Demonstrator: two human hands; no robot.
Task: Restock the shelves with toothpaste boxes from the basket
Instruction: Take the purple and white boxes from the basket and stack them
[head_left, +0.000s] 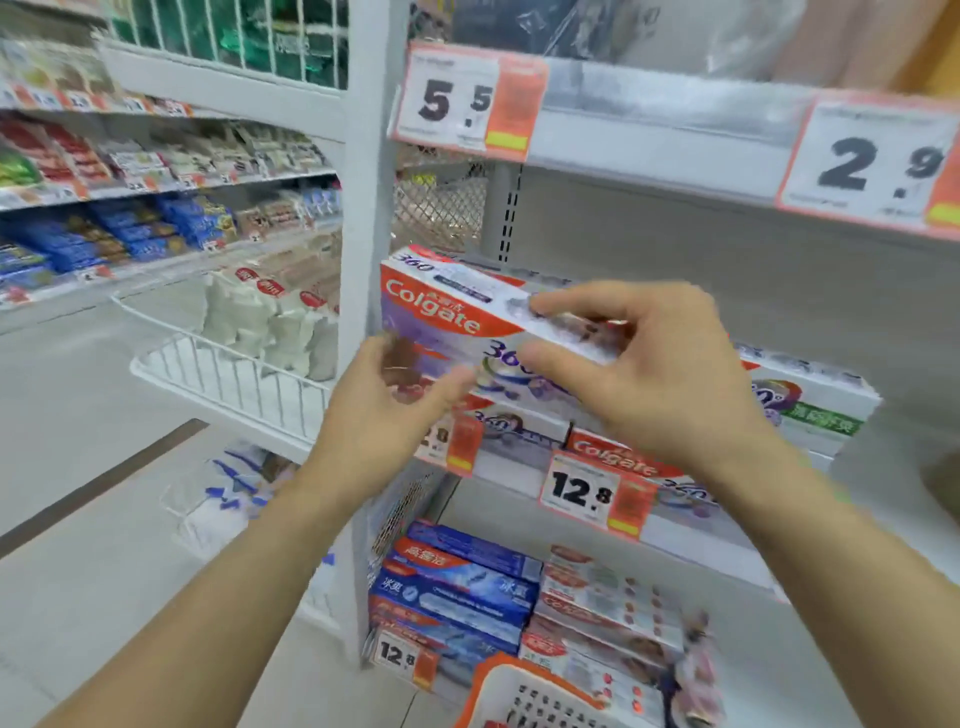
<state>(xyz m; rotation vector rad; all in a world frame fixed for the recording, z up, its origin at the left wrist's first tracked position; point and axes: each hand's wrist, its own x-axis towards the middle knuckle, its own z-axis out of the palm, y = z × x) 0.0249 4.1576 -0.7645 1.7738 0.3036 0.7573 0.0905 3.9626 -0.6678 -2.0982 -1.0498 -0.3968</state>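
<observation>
Both hands work at the middle shelf (511, 470) of a white store rack. The right hand (644, 364) pinches the long side of a Colgate toothpaste box (441, 312), thumb below and fingers curled over its top edge, so its grip is grasping that box, which sits slightly tilted atop a stack of similar boxes (524, 421) at the shelf's left end. The left hand (389, 405) is at the box's lower left corner with fingers loosely bent; whether its grip actually holds the box or only touches it I cannot tell.

Further right on the same shelf lies another row of boxes (810, 400). Price tags reading 12.8 (582, 491) hang on the shelf's front rail, partly covering the cartons behind them. The white upright post (363, 218) stands just left of the held box. On the lower shelf sit blue boxes (457, 587) beside red-and-white ones (608, 597). The orange-rimmed basket (524, 691) shows at the bottom edge. To the left, a wire tray (228, 384) holds pale bags, near the left forearm.
</observation>
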